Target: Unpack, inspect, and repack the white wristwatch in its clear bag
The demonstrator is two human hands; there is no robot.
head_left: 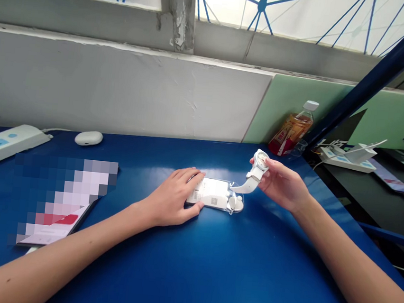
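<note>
One white watch point(256, 172) is pinched in your right hand point(286, 184), strap point(250, 186) slanting down-left to the right end of the clear pack point(215, 193), which lies lengthwise left-right on the blue table point(194, 270), gripped by your nearer, separate left hand point(173, 197).

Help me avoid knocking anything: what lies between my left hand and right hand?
Between your left hand and right hand, the head view shows a clear packet with white printed backing, then a white watch strap.
</note>
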